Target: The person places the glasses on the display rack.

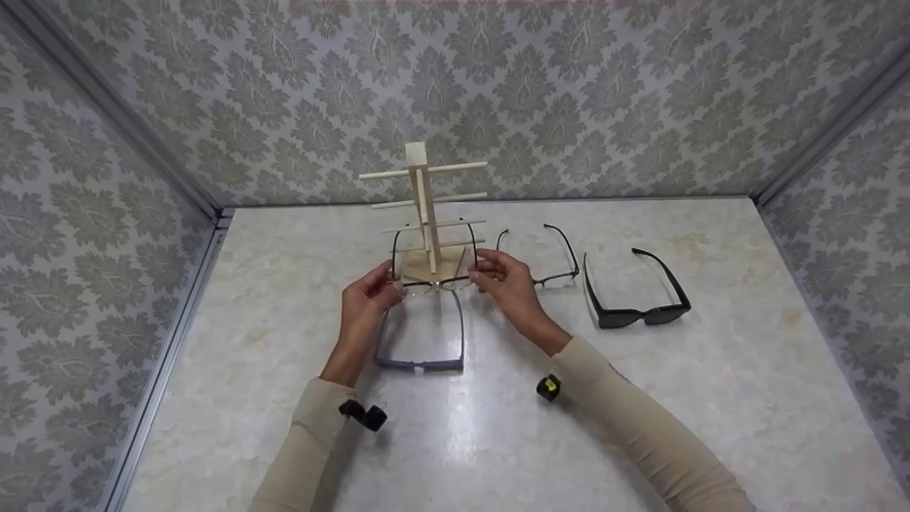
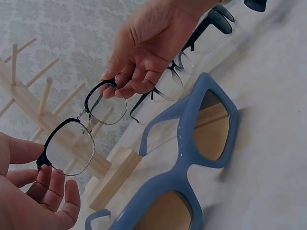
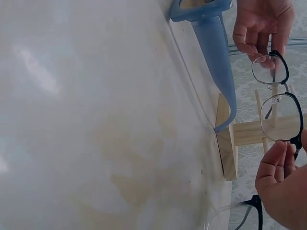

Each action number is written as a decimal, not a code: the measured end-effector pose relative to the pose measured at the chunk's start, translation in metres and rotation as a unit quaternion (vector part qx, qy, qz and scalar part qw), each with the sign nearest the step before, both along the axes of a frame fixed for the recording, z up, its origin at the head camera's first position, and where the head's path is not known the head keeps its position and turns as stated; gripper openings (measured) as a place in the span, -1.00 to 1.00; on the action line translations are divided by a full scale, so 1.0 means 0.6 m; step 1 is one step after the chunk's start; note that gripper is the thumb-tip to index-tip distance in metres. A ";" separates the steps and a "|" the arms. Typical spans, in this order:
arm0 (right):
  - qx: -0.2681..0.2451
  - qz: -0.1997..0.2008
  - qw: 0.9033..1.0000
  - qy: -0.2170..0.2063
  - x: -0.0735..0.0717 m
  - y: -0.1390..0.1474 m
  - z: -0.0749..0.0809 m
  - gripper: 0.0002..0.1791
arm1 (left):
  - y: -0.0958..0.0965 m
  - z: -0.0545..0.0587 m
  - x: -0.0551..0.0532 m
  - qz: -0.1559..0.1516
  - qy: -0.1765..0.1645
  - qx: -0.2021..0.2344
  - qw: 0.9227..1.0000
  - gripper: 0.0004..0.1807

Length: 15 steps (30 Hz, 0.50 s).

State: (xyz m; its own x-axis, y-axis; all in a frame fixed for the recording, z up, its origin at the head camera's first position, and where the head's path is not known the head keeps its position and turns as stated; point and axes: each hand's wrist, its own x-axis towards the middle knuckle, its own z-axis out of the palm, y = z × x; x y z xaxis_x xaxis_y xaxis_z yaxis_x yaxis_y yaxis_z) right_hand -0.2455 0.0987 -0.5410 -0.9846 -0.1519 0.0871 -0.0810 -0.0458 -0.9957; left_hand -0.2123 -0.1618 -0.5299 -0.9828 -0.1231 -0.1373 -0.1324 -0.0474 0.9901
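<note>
Both hands hold a pair of black-browed eyeglasses with thin metal lower rims. At one front corner the left hand pinches the frame between thumb and fingers; the right hand pinches the opposite corner. The temples are unfolded and point away, either side of a wooden display stand with several crosswise pegs. In the wrist views the eyeglasses are raised off the table in front of the stand's post. Below them, blue sunglasses with brownish lenses rest on the table, temples unfolded toward the stand's base.
Right of the stand lie dark-framed eyeglasses, partly hidden by the right hand, then thick black sunglasses. The marbled table meets patterned walls at the back and sides.
</note>
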 end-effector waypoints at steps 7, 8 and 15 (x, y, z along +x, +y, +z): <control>-0.009 -0.001 1.000 -0.003 -0.002 -0.005 -0.010 -0.47 | -0.003 -0.010 -0.003 -0.002 0.008 -0.007 1.000 -0.40; -0.006 0.000 1.000 -0.003 -0.001 -0.005 -0.010 -0.47 | -0.003 -0.012 -0.003 -0.002 0.008 -0.007 1.000 -0.40; 0.026 0.013 0.999 0.021 0.002 -0.005 -0.003 -0.46 | -0.004 -0.016 -0.005 0.001 -0.003 -0.009 1.000 -0.41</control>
State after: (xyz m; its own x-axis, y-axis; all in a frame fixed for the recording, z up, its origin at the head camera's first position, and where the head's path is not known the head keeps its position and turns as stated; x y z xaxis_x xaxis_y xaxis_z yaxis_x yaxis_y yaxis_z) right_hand -0.2446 0.0956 -0.5428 -0.9757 -0.1833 0.1204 -0.1232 0.0035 -0.9924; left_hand -0.2153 -0.1640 -0.5396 -0.9816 -0.1285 -0.1409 -0.1382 -0.0299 0.9900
